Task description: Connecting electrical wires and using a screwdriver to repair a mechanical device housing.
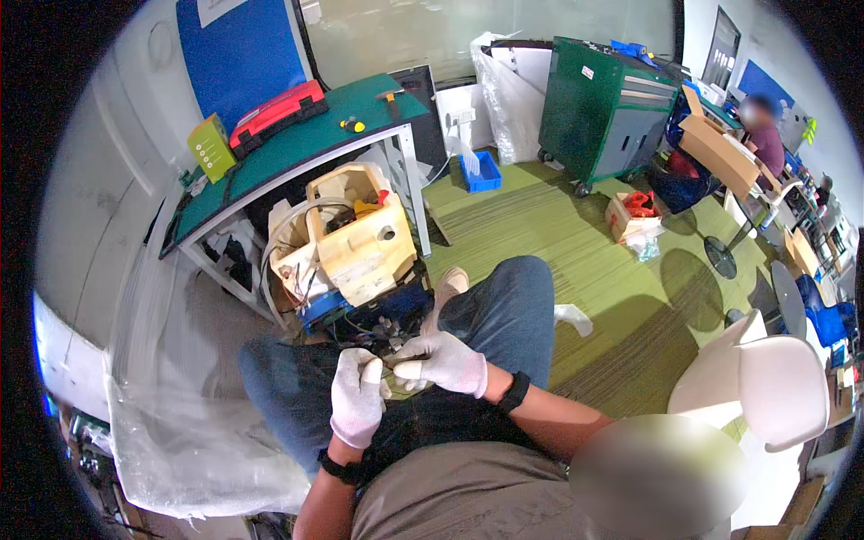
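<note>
White gloves cover both my hands, which meet above my lap with the fingertips nearly touching. Thumb and fingers of my left hand (358, 400) are pinched together. From the other side, my right hand (448, 364) is closed in a similar pinch. Whatever lies between them is too small and hidden to name. Just beyond my fingers is a dark jumble of small parts (382, 333). Behind that stands a cream-yellow machine housing (369, 254), opened up, with a grey hose (286, 216) looping along its left side and a blue base (328, 310) beneath.
A green-topped workbench (337, 103) holds a red toolbox (277, 117), a green box (211, 148) and a hammer (390, 97). Across the floor are a blue bin (480, 173), a green tool cabinet (594, 112), a carton (621, 220) and a white chair (783, 382). One person sits far right.
</note>
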